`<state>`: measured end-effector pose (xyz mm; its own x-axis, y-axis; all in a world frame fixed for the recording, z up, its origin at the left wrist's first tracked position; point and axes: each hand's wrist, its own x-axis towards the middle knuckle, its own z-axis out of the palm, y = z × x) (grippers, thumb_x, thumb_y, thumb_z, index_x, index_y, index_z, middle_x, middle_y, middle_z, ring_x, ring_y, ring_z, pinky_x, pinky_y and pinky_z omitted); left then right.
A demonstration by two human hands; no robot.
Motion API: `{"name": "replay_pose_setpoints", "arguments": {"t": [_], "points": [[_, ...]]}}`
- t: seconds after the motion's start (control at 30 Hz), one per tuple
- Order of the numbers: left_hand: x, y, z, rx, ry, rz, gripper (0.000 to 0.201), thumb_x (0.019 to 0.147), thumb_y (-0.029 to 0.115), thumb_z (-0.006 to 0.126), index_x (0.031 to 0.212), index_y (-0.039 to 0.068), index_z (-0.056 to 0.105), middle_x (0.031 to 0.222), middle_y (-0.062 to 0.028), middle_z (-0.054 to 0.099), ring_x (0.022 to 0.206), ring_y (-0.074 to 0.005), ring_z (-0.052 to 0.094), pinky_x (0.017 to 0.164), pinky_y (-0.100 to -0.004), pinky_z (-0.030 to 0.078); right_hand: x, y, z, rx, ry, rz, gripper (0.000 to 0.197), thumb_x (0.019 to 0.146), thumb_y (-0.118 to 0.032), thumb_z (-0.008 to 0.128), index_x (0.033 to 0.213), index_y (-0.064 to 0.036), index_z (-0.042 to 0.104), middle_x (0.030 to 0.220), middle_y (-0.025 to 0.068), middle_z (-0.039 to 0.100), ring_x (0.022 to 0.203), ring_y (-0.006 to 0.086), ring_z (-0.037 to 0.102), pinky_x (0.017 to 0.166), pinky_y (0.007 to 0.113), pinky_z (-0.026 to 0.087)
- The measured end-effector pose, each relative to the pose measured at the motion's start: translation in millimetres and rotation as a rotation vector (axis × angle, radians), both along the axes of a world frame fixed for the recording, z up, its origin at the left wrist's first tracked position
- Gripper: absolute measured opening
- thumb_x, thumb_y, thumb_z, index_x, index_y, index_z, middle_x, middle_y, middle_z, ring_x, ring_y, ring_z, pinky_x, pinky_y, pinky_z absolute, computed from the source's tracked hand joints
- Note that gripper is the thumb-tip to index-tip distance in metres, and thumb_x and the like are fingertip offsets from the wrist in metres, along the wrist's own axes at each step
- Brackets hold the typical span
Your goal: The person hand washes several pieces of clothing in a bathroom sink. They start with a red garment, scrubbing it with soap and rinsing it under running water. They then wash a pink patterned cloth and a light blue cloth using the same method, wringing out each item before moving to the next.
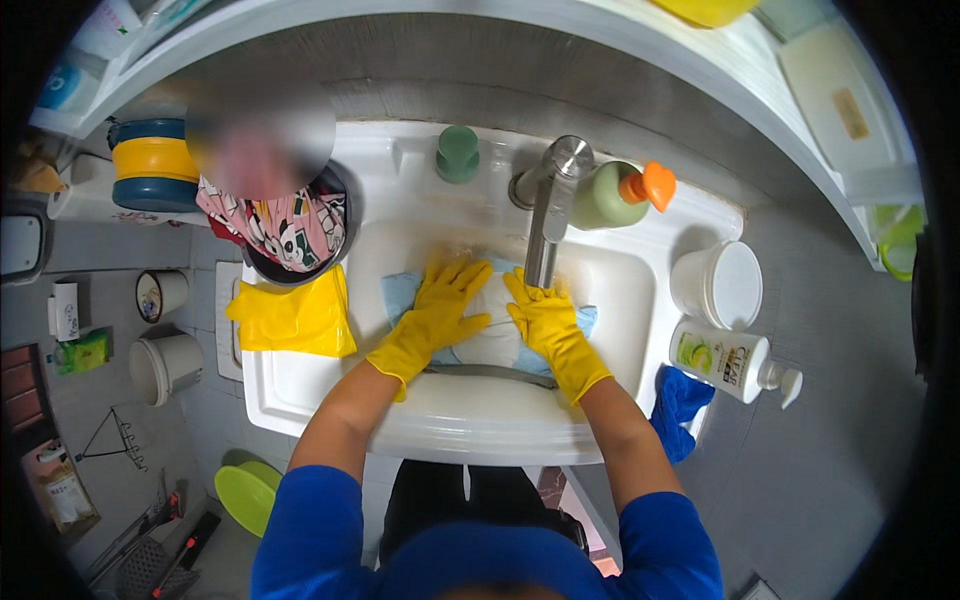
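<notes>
Both my hands wear yellow rubber gloves and rest inside the white sink (pixel 620 290). Beneath them a light blue and white cloth (pixel 493 320) is spread out in the basin. My left hand (pixel 438 308) lies on the cloth's left part, palm down, thumb and fingers apart. On the right part, my right hand (pixel 550 325) presses down with its fingers stretched out. Some of its fingertips are close under the spout of the metal faucet (pixel 543 225), which partly covers them. A dark grey strip (pixel 490 375) runs along the near side of the cloth.
On the left rim are a yellow sheet-like item (pixel 295 318) and a dark tub holding pink printed fabric (pixel 305 232). A green cup (pixel 457 155) and a green pump bottle (pixel 605 195) stand behind. A white tub (pixel 715 285), white pump bottle (pixel 722 358) and blue cloth (pixel 682 408) are at right.
</notes>
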<state>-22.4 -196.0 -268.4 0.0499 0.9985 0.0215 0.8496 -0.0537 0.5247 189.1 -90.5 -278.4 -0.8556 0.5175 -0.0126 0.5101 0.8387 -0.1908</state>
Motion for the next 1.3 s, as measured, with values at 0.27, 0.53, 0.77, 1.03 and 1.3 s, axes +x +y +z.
{"name": "replay_pose_setpoints", "arguments": {"t": [0.27,0.53,0.77,1.03,1.3], "points": [[0.9,9.0,-17.5,-0.054,0.055,-0.048,0.080,0.081,0.050,0.067,0.148,0.014,0.041,0.152,-0.0108,0.038,0.144,-0.0365,0.027,0.119,-0.0547,0.014,7.6,7.1,-74.7,0.050,0.296,-0.169,0.035,0.091,-0.028,0.065,0.118,-0.0065,0.059,0.087,0.0033,0.063,0.075,0.0184,0.060,0.067,0.029,0.051],[-6.5,5.4,-2.8,-0.008,0.086,0.019,0.052,0.086,0.030,0.063,0.134,0.011,0.054,0.141,-0.0125,0.050,0.134,-0.0369,0.042,0.114,-0.0522,0.026,-9.4,4.3,35.6,-0.359,-0.013,-0.243,0.026,0.088,-0.021,0.059,0.111,-0.0128,0.067,0.111,0.0203,0.065,0.107,0.0406,0.060,0.096,0.049,0.044],[17.6,-13.4,25.9,-0.078,-0.229,0.490,0.047,0.080,0.026,0.068,0.120,0.004,0.058,0.118,-0.0152,0.062,0.103,-0.0381,0.060,0.090,-0.0523,0.042,-38.5,23.9,27.3,-0.390,0.206,-0.625,0.033,0.094,-0.035,0.063,0.113,-0.0083,0.065,0.092,0.0135,0.068,0.081,0.0299,0.068,0.074,0.039,0.054],[31.7,-49.4,16.4,-0.199,0.097,0.435,0.103,0.062,0.049,0.082,0.142,0.000,0.042,0.143,-0.0197,0.044,0.134,-0.0376,0.038,0.117,-0.0516,0.018,-33.9,22.2,12.9,-0.511,-0.113,-0.565,0.054,0.089,-0.039,0.069,0.133,-0.0131,0.053,0.122,0.0169,0.063,0.107,0.0354,0.062,0.090,0.043,0.050],[19.2,-50.4,27.0,-0.342,0.100,0.282,0.106,0.066,0.051,0.079,0.147,0.000,0.034,0.155,-0.0218,0.028,0.147,-0.0382,0.015,0.121,-0.0494,0.006,-42.1,-8.1,-2.9,-0.329,-0.131,-0.272,0.023,0.090,-0.023,0.060,0.107,-0.0084,0.066,0.100,0.0179,0.069,0.093,0.0401,0.066,0.079,0.045,0.053]]}}
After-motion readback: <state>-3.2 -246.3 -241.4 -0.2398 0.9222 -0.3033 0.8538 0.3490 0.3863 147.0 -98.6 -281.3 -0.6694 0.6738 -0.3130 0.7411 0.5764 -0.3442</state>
